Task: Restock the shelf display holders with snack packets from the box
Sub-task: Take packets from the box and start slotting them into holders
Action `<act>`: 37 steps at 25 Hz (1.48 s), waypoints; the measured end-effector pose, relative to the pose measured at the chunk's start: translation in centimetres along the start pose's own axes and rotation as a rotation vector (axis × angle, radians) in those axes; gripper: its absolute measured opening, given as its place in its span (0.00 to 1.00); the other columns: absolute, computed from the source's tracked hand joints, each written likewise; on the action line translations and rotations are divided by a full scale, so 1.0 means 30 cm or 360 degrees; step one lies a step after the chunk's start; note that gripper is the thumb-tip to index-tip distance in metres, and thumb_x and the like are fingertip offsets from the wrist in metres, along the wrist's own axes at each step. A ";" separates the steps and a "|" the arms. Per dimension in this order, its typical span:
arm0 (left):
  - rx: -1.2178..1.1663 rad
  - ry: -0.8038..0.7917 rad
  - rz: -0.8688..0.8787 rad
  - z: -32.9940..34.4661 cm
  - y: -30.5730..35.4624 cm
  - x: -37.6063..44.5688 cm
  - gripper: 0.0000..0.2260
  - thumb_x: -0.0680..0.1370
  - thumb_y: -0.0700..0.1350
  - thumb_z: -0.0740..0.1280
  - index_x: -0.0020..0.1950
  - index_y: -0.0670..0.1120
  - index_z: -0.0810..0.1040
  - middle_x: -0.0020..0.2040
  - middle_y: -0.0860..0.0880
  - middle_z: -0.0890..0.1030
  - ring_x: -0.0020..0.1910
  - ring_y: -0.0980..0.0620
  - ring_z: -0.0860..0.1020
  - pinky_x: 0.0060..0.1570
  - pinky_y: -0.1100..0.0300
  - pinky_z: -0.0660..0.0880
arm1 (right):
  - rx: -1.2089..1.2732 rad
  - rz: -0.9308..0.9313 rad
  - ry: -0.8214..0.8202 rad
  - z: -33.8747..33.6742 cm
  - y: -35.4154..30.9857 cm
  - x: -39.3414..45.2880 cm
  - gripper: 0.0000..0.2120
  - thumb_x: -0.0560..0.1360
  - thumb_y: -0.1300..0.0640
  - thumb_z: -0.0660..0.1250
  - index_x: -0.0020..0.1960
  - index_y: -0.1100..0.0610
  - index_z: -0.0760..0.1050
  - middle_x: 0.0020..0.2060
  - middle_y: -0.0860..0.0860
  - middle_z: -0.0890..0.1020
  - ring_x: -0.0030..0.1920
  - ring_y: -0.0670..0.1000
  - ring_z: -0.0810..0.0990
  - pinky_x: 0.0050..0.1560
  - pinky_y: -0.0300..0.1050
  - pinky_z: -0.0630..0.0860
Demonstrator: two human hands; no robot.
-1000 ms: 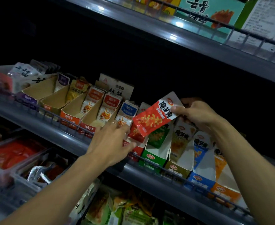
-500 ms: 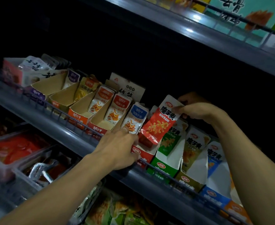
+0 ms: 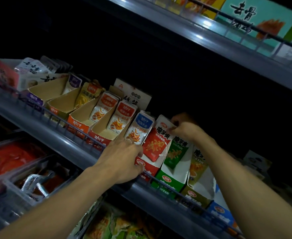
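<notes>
Shelf [image 3: 59,140]: grey metal, wire front rail, runs from the left edge down to the lower right of the frame. Carries a row of angled cardboard display holders.

Red display holder [image 3: 150,169]: centre of the frame, open-topped card sleeve, thin walls, tilted back. Judged light and easily shoved or crushed, so best steadied at its front lower corner.

Left hand [image 3: 122,161]: centre, fingers curled round the front left corner of the red display holder, gripping it in place.

Right hand [image 3: 183,130]: just right of centre, fingertips pinching the top edge of the red snack packet.

Red snack packet [image 3: 156,144]: centre, standing partly inside the red display holder, between a blue-labelled packet [image 3: 140,128] on its left and a green packet [image 3: 176,152] on its right. Flat sealed film pouch; judged very light, soft, glossy and somewhat slippery, contents probably crushable. Best held by the stiff top seal, as here. Long axis runs from lower left to upper right, leaning back toward the shelf's dark rear; printed face toward the viewer, top seal uppermost. Supply box: not in view.
</notes>
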State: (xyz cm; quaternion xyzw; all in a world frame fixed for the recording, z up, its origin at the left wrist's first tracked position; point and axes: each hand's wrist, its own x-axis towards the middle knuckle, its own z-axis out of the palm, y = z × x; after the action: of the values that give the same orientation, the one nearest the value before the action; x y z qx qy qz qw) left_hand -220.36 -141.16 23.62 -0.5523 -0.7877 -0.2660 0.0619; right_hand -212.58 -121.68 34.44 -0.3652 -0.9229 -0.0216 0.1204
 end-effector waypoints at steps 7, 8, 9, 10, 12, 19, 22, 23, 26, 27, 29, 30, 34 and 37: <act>-0.0038 0.0014 -0.0006 0.005 -0.001 0.001 0.21 0.77 0.60 0.66 0.67 0.54 0.73 0.64 0.49 0.74 0.66 0.48 0.68 0.66 0.52 0.66 | -0.0085 0.0002 0.0065 0.025 -0.002 0.011 0.09 0.75 0.53 0.71 0.45 0.48 0.70 0.45 0.49 0.78 0.42 0.48 0.77 0.44 0.44 0.75; -0.0039 0.0021 -0.0007 0.006 0.002 0.003 0.20 0.77 0.59 0.66 0.67 0.54 0.73 0.64 0.49 0.74 0.67 0.48 0.68 0.66 0.52 0.66 | -0.0082 0.0027 0.0107 0.028 0.004 0.018 0.08 0.75 0.52 0.71 0.44 0.47 0.71 0.46 0.50 0.78 0.42 0.48 0.77 0.43 0.45 0.76; -0.0034 0.0028 -0.0004 0.007 0.003 0.007 0.20 0.77 0.59 0.66 0.67 0.54 0.73 0.64 0.49 0.74 0.67 0.48 0.68 0.67 0.52 0.66 | -0.0056 0.0059 0.0148 0.032 0.007 0.026 0.08 0.75 0.52 0.71 0.44 0.47 0.71 0.47 0.50 0.78 0.43 0.48 0.78 0.44 0.46 0.77; -0.0037 0.0035 -0.0002 0.008 0.004 0.007 0.20 0.77 0.59 0.66 0.67 0.54 0.73 0.64 0.49 0.74 0.67 0.48 0.68 0.66 0.52 0.66 | -0.0044 0.0081 0.0172 0.033 0.006 0.027 0.08 0.75 0.52 0.71 0.45 0.47 0.71 0.48 0.50 0.78 0.45 0.49 0.78 0.46 0.47 0.78; -0.0050 0.0044 -0.0005 0.011 0.000 0.007 0.20 0.77 0.59 0.66 0.66 0.53 0.74 0.64 0.49 0.74 0.67 0.49 0.68 0.65 0.53 0.66 | -0.0068 0.0073 0.0145 0.041 -0.001 0.027 0.07 0.75 0.52 0.70 0.47 0.47 0.72 0.47 0.50 0.78 0.46 0.49 0.78 0.50 0.48 0.79; -0.0101 0.0091 0.0004 0.011 0.001 0.010 0.20 0.76 0.59 0.68 0.65 0.53 0.75 0.64 0.50 0.74 0.66 0.50 0.69 0.64 0.54 0.68 | -0.0050 0.0079 0.0143 0.035 0.013 0.018 0.10 0.74 0.50 0.72 0.42 0.45 0.70 0.45 0.49 0.79 0.44 0.49 0.80 0.48 0.50 0.81; -0.0129 0.0139 0.0006 -0.016 0.002 0.009 0.18 0.76 0.58 0.69 0.62 0.53 0.76 0.62 0.51 0.76 0.63 0.51 0.72 0.62 0.54 0.71 | -0.0067 0.0052 0.0233 0.008 0.007 -0.008 0.10 0.74 0.49 0.71 0.43 0.45 0.70 0.45 0.48 0.79 0.44 0.49 0.78 0.47 0.50 0.80; -0.0126 0.0147 0.0007 -0.028 0.000 0.004 0.17 0.75 0.58 0.69 0.61 0.53 0.76 0.62 0.51 0.76 0.62 0.51 0.73 0.61 0.53 0.72 | -0.0056 0.0012 0.0253 0.001 0.001 -0.022 0.09 0.75 0.49 0.71 0.46 0.46 0.70 0.44 0.48 0.78 0.43 0.49 0.78 0.46 0.49 0.80; -0.0090 0.0144 0.0000 -0.075 -0.012 -0.038 0.16 0.75 0.59 0.69 0.59 0.53 0.77 0.59 0.52 0.77 0.58 0.52 0.75 0.57 0.54 0.75 | 0.0011 -0.0172 0.0327 -0.008 -0.053 -0.090 0.08 0.75 0.47 0.69 0.51 0.47 0.74 0.42 0.45 0.78 0.41 0.46 0.77 0.43 0.47 0.79; -0.0078 0.0120 -0.0015 -0.094 -0.020 -0.063 0.16 0.75 0.60 0.69 0.58 0.54 0.77 0.58 0.52 0.78 0.56 0.52 0.76 0.55 0.54 0.76 | 0.0028 -0.0245 0.0353 -0.008 -0.082 -0.114 0.07 0.75 0.47 0.70 0.51 0.48 0.75 0.42 0.45 0.78 0.42 0.45 0.77 0.42 0.46 0.79; -0.0044 0.0048 -0.0062 -0.137 -0.048 -0.131 0.13 0.74 0.60 0.69 0.54 0.56 0.76 0.53 0.54 0.78 0.52 0.52 0.76 0.49 0.55 0.75 | 0.0084 -0.0371 0.0323 -0.005 -0.158 -0.170 0.06 0.74 0.47 0.71 0.46 0.46 0.75 0.41 0.43 0.78 0.42 0.44 0.78 0.41 0.45 0.79; -0.0008 0.0005 -0.0093 -0.162 -0.066 -0.173 0.12 0.74 0.61 0.68 0.52 0.56 0.75 0.51 0.55 0.78 0.50 0.53 0.76 0.47 0.56 0.74 | 0.0116 -0.0424 0.0269 -0.002 -0.202 -0.198 0.07 0.73 0.47 0.72 0.44 0.46 0.75 0.40 0.43 0.78 0.41 0.44 0.78 0.41 0.46 0.79; 0.0165 -0.0203 -0.0283 -0.261 -0.181 -0.398 0.11 0.74 0.61 0.68 0.48 0.56 0.73 0.47 0.55 0.77 0.45 0.52 0.74 0.39 0.57 0.68 | 0.0204 -0.0683 0.0050 0.049 -0.436 -0.314 0.06 0.71 0.51 0.73 0.40 0.51 0.77 0.36 0.46 0.79 0.39 0.47 0.79 0.41 0.53 0.80; 0.0204 -0.0285 -0.0482 -0.326 -0.278 -0.595 0.11 0.72 0.61 0.68 0.44 0.56 0.72 0.48 0.54 0.79 0.49 0.50 0.77 0.42 0.56 0.71 | 0.0273 -0.0888 -0.0069 0.113 -0.641 -0.407 0.08 0.70 0.50 0.73 0.40 0.52 0.77 0.36 0.46 0.80 0.39 0.48 0.79 0.40 0.49 0.78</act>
State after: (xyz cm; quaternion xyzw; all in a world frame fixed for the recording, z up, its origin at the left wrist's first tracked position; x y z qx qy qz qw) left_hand -222.99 -162.93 22.03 -0.4438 -0.8795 -0.1712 -0.0141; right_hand -217.74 -143.48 29.17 -0.0863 -0.9884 0.0322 0.1205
